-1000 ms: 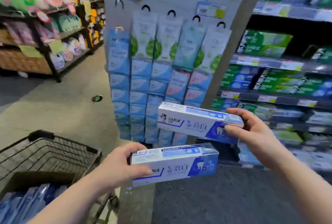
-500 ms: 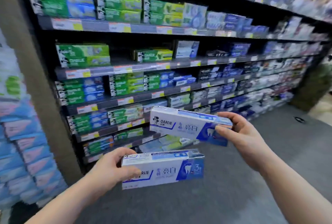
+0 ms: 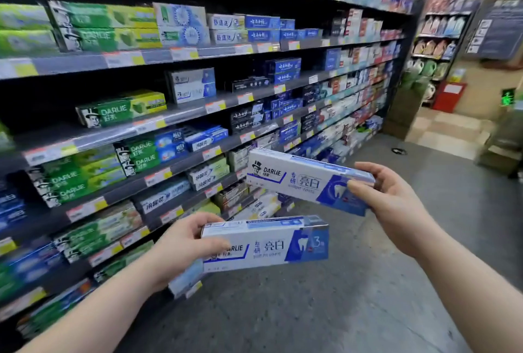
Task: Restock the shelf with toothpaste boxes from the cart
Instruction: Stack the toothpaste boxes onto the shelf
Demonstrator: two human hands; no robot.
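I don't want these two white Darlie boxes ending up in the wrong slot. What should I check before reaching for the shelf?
1. Left hand grips the lower box at its left end: ok.
2. Right hand holds the upper box at its right end: ok.
3. The two boxes are apart, not knocking together: ok.
4. Matching stock: the white-and-blue stack looks alike, but its print is blurred: cannot tell.
5. Free room on that shelf next to the stack: cannot tell.
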